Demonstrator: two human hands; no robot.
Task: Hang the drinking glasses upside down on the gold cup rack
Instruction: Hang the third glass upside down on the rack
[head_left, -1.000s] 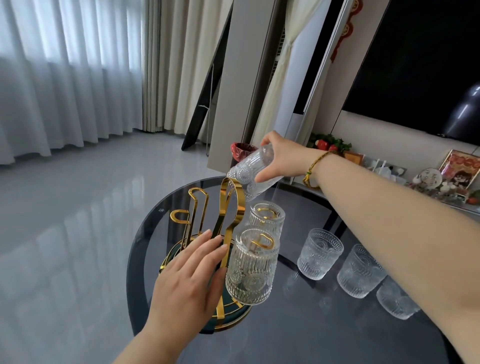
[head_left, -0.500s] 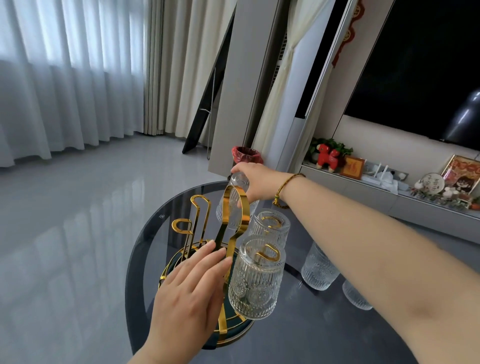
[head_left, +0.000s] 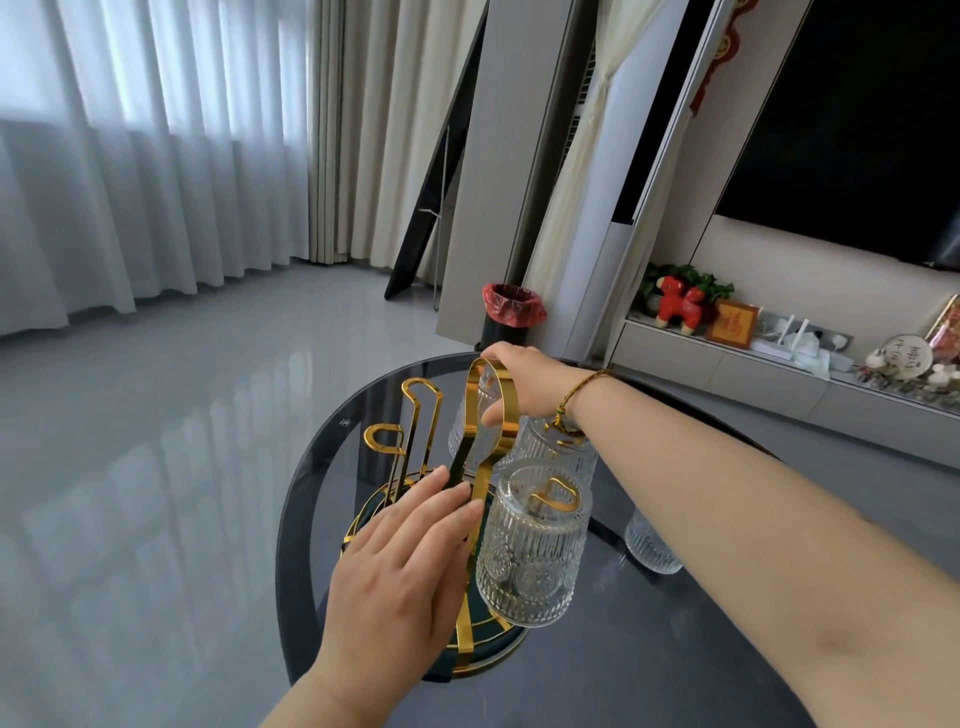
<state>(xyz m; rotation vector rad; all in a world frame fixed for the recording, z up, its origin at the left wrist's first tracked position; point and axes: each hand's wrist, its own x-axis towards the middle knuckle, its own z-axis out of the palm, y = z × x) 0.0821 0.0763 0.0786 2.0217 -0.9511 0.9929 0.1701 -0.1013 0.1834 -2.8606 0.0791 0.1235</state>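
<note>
The gold cup rack (head_left: 415, 410) stands on a dark green round base on the glass table. My right hand (head_left: 524, 379) grips a ribbed drinking glass (head_left: 470, 431) by its bottom, upside down, at the far side of the rack behind the tall gold handle loop (head_left: 488, 415). Two more glasses hang upside down on gold prongs: a near glass (head_left: 530, 561) and one behind it (head_left: 556, 452). My left hand (head_left: 400, 566) lies flat with fingers apart against the rack's near side, holding nothing. Two prongs on the left stand bare.
One loose glass (head_left: 652, 545) stands on the dark round glass table (head_left: 322, 467) under my right forearm. A bin with a red liner (head_left: 511, 312) sits past the table's far edge. A low TV shelf with ornaments (head_left: 779, 343) runs along the right wall.
My right hand has turned the glass from tilted above the rack to upside down and lowered it behind the handle loop. My left hand has stayed on the rack. The view has shifted.
</note>
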